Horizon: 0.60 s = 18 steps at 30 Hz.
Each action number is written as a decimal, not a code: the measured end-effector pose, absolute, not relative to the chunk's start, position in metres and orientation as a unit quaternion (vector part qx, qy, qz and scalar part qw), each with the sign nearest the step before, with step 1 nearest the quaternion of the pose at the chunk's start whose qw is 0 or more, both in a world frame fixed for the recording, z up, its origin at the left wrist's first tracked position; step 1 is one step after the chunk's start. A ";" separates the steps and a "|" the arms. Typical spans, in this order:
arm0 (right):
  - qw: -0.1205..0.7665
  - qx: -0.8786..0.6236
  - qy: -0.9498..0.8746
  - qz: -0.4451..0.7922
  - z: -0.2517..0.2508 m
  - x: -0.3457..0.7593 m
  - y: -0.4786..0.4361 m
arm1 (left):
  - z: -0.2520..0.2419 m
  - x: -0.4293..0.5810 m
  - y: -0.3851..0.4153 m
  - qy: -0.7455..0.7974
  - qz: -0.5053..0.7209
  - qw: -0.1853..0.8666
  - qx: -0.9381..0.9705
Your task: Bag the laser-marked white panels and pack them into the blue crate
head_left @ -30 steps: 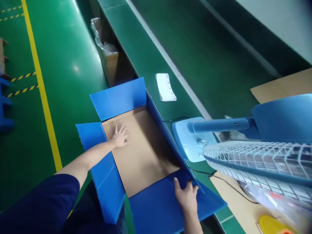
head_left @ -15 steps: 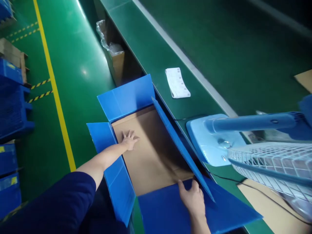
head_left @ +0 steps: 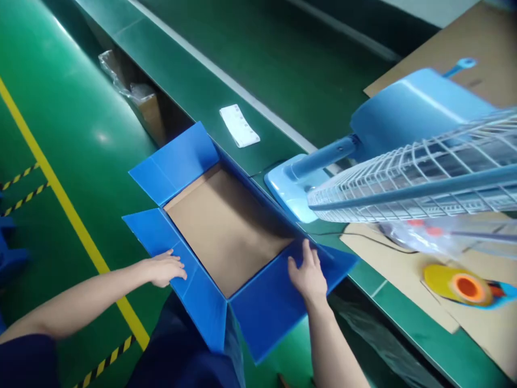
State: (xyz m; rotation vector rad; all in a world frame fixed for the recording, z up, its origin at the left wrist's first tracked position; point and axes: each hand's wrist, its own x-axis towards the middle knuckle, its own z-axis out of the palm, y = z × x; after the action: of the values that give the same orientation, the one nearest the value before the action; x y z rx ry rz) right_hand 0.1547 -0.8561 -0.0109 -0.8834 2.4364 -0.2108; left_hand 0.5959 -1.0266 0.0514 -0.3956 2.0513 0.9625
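Note:
A blue carton [head_left: 262, 318] stands open in front of me with its flaps folded outward. A flat sheet of brown cardboard [head_left: 226, 231] lines its inside. My left hand [head_left: 166, 268] lies over the left side flap, fingers extended and holding nothing. At the right corner, my right hand [head_left: 309, 272] rests against the near flap, thumb and fingers spread apart. Neither hand has its fingers wrapped round anything.
A light-blue fan [head_left: 420, 183] stands on the green bench [head_left: 161, 70] to the right. White folded labels [head_left: 239, 126] lie on the bench. A yellow tape dispenser [head_left: 456, 283] sits on cardboard at right. Below the bench is a plastic-lined box [head_left: 150, 110].
My left hand has come out of the carton onto the left flap. The right long flap has swung outward, opening the carton wider. The view has turned to the right.

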 end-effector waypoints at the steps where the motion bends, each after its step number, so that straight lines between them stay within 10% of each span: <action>1: 0.237 -0.333 0.909 -0.073 -0.008 0.150 -0.858 | 0.053 0.589 -1.029 0.820 0.375 0.403 -0.159; 6: 0.153 -0.331 0.931 0.000 0.001 0.118 -0.856 | 0.059 0.547 -1.055 0.818 0.375 0.410 -0.149; 18: 0.294 -0.287 0.888 -0.208 -0.005 0.075 -0.893 | 0.042 0.579 -0.978 0.737 0.354 0.535 -0.214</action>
State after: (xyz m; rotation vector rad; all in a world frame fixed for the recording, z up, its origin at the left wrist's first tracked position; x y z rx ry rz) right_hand 0.0745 -0.8925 -0.0047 -0.7642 2.3640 -0.5525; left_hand 0.5795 -0.9785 0.0422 -0.5107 1.7548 0.8445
